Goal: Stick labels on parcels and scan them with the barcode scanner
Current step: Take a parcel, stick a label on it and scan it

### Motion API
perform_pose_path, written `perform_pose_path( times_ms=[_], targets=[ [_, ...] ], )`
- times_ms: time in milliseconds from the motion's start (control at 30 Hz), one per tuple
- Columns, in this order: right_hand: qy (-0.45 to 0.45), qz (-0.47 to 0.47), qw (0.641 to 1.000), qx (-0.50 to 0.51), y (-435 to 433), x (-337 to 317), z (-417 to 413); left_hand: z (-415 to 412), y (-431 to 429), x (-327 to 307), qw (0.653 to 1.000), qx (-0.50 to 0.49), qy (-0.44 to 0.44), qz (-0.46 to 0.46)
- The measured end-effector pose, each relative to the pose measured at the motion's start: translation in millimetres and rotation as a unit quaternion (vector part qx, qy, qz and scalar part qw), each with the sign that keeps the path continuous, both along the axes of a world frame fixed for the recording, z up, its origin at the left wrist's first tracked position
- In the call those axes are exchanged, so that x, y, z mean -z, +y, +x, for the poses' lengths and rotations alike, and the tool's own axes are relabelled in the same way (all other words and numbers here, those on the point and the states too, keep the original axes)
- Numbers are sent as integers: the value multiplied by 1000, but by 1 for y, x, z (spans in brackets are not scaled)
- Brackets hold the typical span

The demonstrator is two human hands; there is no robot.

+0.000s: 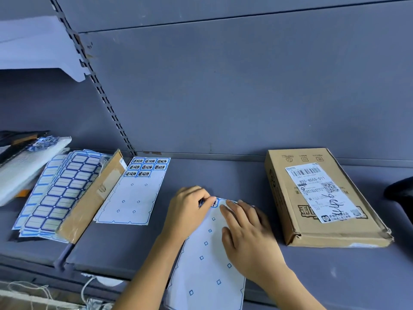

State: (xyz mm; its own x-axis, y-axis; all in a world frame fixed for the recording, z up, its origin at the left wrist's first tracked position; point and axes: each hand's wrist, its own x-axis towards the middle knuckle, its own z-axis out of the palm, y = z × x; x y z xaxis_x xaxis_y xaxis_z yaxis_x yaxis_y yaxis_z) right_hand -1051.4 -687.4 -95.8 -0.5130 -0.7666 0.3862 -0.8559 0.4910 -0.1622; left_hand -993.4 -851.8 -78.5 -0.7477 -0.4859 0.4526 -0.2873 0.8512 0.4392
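Note:
A nearly empty white label sheet (204, 265) lies on the grey shelf in front of me. My left hand (187, 211) pinches a small blue-edged label (215, 202) at the sheet's top edge. My right hand (245, 233) rests flat on the sheet, fingers pointing at that label. A flat cardboard parcel (326, 222) with a white shipping label (321, 191) lies to the right, apart from both hands. A second sheet (134, 193) with several written labels lies to the left. No barcode scanner is recognisable.
A stack of blank blue label sheets (58, 193) and a slim cardboard box (89, 202) lie at the left, with padded envelopes (26, 162) behind. A dark object (400, 193) sits at the right edge. The grey back panel (223, 86) rises behind the shelf.

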Motion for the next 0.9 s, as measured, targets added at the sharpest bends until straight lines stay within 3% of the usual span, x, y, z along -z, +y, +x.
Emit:
perform_pose_path(
  times_ms=[133,533,900],
  targets=[
    [-4,16,1000,5,-2,-1,1,2,-5,4,998,65,-20,14],
    [-17,40,999,15,-3,-3,4,-3,-10,7,994,100,1,36],
    [-23,35,999,12,-2,-3,3,-4,-6,8,991,103,20,-82]
  ],
)
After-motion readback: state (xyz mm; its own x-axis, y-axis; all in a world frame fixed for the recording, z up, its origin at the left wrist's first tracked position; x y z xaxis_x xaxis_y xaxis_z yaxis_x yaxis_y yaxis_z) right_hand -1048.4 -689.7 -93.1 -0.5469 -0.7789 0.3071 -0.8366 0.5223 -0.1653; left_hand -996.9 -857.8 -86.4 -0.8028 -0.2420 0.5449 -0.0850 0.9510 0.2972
